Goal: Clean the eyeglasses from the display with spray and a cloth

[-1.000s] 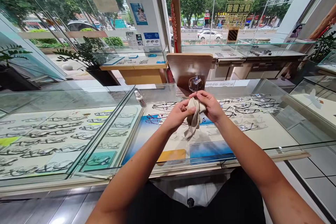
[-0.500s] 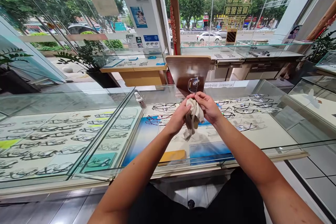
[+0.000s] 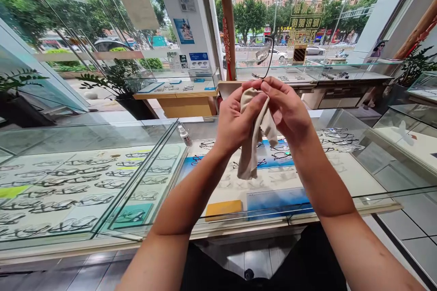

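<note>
Raised over the glass counter, my left hand (image 3: 232, 120) is closed on a beige cloth (image 3: 248, 154), its thumb pressed against the fabric. The cloth hangs down in folds between both hands. My right hand (image 3: 290, 107) is closed beside it, fingertips pinching the lower end of a pair of eyeglasses (image 3: 271, 57). The eyeglasses stand up above the fingers, with a thin dark frame and a clear lens showing against the window. The part of the frame at the fingertips is covered by fingers and cloth.
Below the hands, a glass display case (image 3: 218, 232) holds several eyeglass frames. A small spray bottle (image 3: 185, 136) stands on its left part. An orange-yellow case (image 3: 223, 209) and a blue panel (image 3: 276, 204) lie near the front. A brown board (image 3: 228, 87) is partly hidden behind my hands.
Both hands have risen and come closer to my head with the cloth and eyeglasses. The eyeglasses have turned, now showing more edge-on above the fingers.
</note>
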The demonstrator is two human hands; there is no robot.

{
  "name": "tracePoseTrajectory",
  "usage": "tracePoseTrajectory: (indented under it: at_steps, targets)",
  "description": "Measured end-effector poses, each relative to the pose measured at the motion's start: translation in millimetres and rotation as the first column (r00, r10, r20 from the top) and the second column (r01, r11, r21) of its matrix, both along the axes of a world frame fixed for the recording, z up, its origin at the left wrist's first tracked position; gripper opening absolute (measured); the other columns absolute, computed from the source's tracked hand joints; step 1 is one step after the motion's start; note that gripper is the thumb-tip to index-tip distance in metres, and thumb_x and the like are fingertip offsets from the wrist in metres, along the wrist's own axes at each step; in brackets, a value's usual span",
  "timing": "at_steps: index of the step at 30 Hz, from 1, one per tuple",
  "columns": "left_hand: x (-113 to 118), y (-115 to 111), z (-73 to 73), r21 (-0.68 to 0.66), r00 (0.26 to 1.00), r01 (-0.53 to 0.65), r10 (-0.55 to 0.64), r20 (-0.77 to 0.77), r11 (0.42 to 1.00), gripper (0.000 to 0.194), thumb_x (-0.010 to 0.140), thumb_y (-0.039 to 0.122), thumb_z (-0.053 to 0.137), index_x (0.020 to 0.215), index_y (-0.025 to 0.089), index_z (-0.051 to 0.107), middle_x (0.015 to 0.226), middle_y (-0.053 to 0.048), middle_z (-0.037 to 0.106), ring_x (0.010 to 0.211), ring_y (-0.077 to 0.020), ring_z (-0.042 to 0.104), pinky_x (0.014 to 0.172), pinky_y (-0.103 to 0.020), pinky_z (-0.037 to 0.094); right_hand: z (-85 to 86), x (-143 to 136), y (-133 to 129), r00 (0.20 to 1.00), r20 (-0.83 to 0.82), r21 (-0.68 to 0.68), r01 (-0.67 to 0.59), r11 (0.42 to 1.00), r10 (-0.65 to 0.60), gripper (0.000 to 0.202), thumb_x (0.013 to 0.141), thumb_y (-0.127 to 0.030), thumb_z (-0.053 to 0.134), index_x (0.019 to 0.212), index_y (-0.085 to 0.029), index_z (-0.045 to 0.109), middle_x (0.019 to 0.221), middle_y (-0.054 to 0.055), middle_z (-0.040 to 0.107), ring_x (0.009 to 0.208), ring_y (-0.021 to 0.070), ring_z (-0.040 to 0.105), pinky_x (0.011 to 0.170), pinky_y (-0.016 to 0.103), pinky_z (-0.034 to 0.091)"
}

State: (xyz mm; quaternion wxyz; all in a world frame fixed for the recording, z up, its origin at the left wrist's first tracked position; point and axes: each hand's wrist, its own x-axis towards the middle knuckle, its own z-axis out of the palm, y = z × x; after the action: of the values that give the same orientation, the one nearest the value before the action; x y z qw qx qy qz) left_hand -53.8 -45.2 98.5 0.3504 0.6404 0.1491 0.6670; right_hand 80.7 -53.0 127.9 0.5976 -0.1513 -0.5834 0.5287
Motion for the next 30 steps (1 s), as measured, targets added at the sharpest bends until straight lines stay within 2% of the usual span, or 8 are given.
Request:
tracePoseTrajectory:
  at_steps: [3, 5, 9, 12, 16, 22, 27, 30]
  targets:
    - [8.2, -1.1, 3.9, 0.023, 0.998, -0.044, 0.042, 0.052, 0.999, 0.045, 0.097, 0.063, 0.074, 0.117, 0.023, 0.080, 0.107, -0.005, 0.079, 0.100, -0.0195, 0.074, 0.090, -0.030, 0.058, 6.2, 2.2, -1.7, 1.000, 0.009, 0.008, 0.003, 1.000, -0.003, 0.023, 0.086, -0.042, 0.087, 0.094, -0.024, 0.076, 0.113, 0.004, 0.083, 0.121, 0.0255, 0.075, 0.107, 0.042, 0.064]
    - [3.4, -3.0, 4.5, 0.007, 0.999, -0.036, 0.036, 0.014, 0.999, 0.045, 0.097, 0.063, 0.073, 0.115, 0.022, 0.081, 0.105, -0.005, 0.079, 0.098, -0.0191, 0.073, 0.088, -0.029, 0.058, 4.4, 3.3, -1.6, 1.000, 0.004, 0.005, 0.009, 1.000, -0.009, 0.023, 0.085, -0.042, 0.087, 0.092, -0.023, 0.076, 0.110, 0.004, 0.083, 0.120, 0.0257, 0.076, 0.105, 0.040, 0.065]
    - [-20.5, -5.9, 11.0, -0.100, 0.974, 0.102, -0.119, -0.193, 0.990, 0.045, 0.096, 0.061, 0.075, 0.111, 0.020, 0.083, 0.102, -0.005, 0.078, 0.101, -0.0230, 0.073, 0.088, -0.031, 0.057, -0.6, 6.2, 2.8, 0.999, 0.012, -0.045, 0.031, 0.999, -0.031, 0.021, 0.086, -0.042, 0.084, 0.091, -0.023, 0.076, 0.109, 0.003, 0.082, 0.115, 0.0250, 0.076, 0.098, 0.037, 0.065]
    - [-32.1, -4.8, 12.8, -0.168, 0.935, 0.159, -0.203, -0.290, 0.973, 0.047, 0.093, 0.058, 0.080, 0.118, 0.019, 0.082, 0.104, -0.007, 0.077, 0.099, -0.0250, 0.072, 0.087, -0.032, 0.057, -3.8, 7.0, 9.0, 0.999, 0.023, -0.081, 0.029, 0.996, -0.027, 0.022, 0.086, -0.043, 0.084, 0.092, -0.024, 0.077, 0.107, 0.003, 0.081, 0.108, 0.0241, 0.077, 0.091, 0.035, 0.065]
    - [-25.2, 1.4, 3.7, -0.095, 0.969, 0.065, -0.086, -0.234, 0.993, 0.055, 0.087, 0.053, 0.087, 0.128, 0.018, 0.078, 0.106, -0.007, 0.077, 0.093, -0.0227, 0.070, 0.085, -0.030, 0.056, -10.2, -0.6, 15.1, 0.998, -0.058, -0.111, -0.023, 0.994, 0.017, 0.021, 0.085, -0.041, 0.086, 0.094, -0.024, 0.079, 0.109, 0.002, 0.081, 0.104, 0.0206, 0.075, 0.092, 0.033, 0.065]
    - [-9.5, 7.4, -6.0, -0.046, 0.989, -0.149, 0.147, -0.032, 0.988, 0.045, 0.094, 0.062, 0.078, 0.102, 0.018, 0.080, 0.080, -0.001, 0.070, 0.070, -0.0129, 0.059, 0.066, -0.023, 0.048, -17.5, -14.7, 16.0, 0.987, -0.125, -0.182, -0.126, 0.975, 0.104, 0.019, 0.082, -0.038, 0.087, 0.094, -0.024, 0.081, 0.114, 0.003, 0.083, 0.100, 0.0181, 0.075, 0.086, 0.029, 0.065]
    - [-17.3, 11.7, -1.9, -0.059, 0.986, -0.095, 0.086, -0.142, 0.994, 0.054, 0.096, 0.071, 0.069, 0.102, 0.019, 0.082, 0.088, -0.003, 0.076, 0.085, -0.0173, 0.068, 0.081, -0.027, 0.055, -14.1, -6.9, 18.3, 0.998, -0.066, -0.180, -0.031, 0.983, 0.019, 0.020, 0.081, -0.037, 0.089, 0.091, -0.023, 0.080, 0.105, 0.004, 0.083, 0.104, 0.0201, 0.075, 0.092, 0.032, 0.064]
    - [-26.1, 17.6, 0.3, -0.089, 0.983, -0.069, 0.052, -0.173, 0.994, 0.057, 0.098, 0.073, 0.065, 0.103, 0.019, 0.082, 0.092, -0.005, 0.078, 0.090, -0.0197, 0.071, 0.079, -0.028, 0.056, -9.6, 1.7, 17.6, 0.999, -0.039, -0.143, 0.020, 0.990, -0.025, 0.021, 0.079, -0.039, 0.092, 0.089, -0.024, 0.081, 0.108, 0.004, 0.083, 0.110, 0.0221, 0.074, 0.094, 0.034, 0.063]
